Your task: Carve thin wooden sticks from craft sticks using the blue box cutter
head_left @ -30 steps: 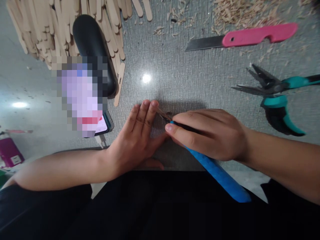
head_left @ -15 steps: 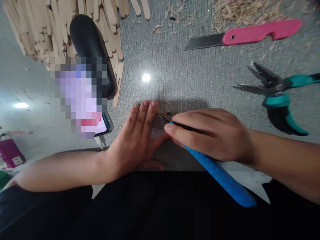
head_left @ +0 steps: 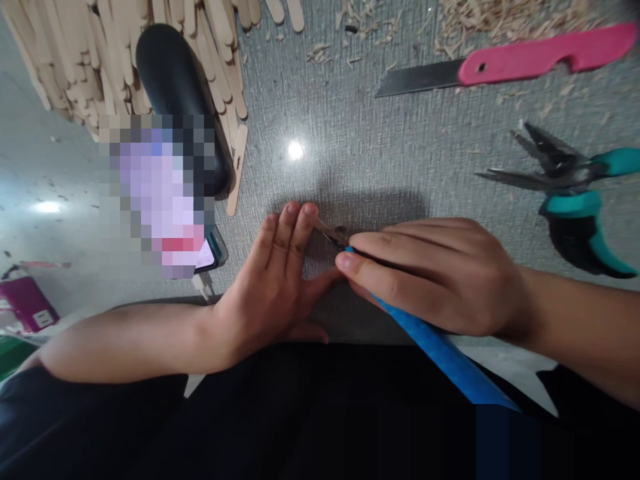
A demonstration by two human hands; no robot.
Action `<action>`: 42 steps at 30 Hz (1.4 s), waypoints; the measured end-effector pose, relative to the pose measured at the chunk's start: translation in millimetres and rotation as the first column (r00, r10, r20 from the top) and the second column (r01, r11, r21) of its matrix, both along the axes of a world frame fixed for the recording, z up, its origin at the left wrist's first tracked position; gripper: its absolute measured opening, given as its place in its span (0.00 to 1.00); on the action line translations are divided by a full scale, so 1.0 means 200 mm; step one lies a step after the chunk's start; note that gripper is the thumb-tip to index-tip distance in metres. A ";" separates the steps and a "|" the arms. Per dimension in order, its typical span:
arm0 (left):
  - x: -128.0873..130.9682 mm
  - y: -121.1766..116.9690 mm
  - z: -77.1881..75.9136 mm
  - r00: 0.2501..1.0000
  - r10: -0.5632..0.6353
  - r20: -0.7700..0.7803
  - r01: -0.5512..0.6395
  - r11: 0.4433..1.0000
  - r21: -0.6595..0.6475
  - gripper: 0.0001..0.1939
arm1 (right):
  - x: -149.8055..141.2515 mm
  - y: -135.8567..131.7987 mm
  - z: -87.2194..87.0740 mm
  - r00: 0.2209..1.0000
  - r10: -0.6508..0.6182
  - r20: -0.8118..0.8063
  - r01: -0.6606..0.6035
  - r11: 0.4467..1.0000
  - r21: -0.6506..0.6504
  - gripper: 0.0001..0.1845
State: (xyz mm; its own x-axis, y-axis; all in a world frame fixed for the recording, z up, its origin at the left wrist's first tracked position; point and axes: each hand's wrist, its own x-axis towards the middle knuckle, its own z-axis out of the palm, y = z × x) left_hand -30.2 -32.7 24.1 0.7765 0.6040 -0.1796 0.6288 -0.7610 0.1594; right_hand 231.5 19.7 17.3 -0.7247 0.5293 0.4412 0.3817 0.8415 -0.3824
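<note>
Stretched flat against the grey table, my left hand (head_left: pixel 270 280) has its fingers extended and its thumb pointing toward my other hand. My right hand (head_left: pixel 430 277) is closed around a blue-handled knife (head_left: pixel 435 340), whose handle slants down toward my lap. Its dark, narrow tip (head_left: pixel 334 239) lies close to my left index fingertip. A thin, light brown sliver (head_left: pixel 324 225) shows between that fingertip and the tool; my fingers hide most of it, and I cannot tell how firmly it is pressed down.
A pink-handled knife (head_left: pixel 540 57) and open pliers (head_left: pixel 565 173) lie to the right. Wood shavings (head_left: pixel 480 27) are scattered at the far side. Wooden craft sticks (head_left: pixel 65 60), a black case (head_left: pixel 175 93) and a partly blurred phone (head_left: pixel 205 257) with a cable lie left.
My right hand and the blue-handled knife have shifted slightly right in view. The pliers and pink-handled knife also appear farther right, as the view has moved. My left hand keeps its pose.
</note>
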 end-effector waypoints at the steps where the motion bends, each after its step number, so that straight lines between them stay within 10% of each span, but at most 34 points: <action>1: 0.00 0.00 0.00 1.000 0.005 0.004 -0.005 1.000 -0.008 0.71 | 0.00 0.00 0.00 1.000 0.001 -0.003 -0.001 1.000 -0.001 0.19; 35: 0.00 0.01 0.01 1.000 0.006 0.009 -0.006 0.998 -0.065 0.73 | 0.02 -0.03 0.02 0.998 -0.022 0.051 0.021 0.999 0.034 0.17; 42: 0.00 0.01 0.01 0.993 0.085 0.079 -0.068 0.978 -0.195 0.59 | 0.02 -0.06 -0.01 0.997 -0.074 0.014 0.073 0.997 0.028 0.20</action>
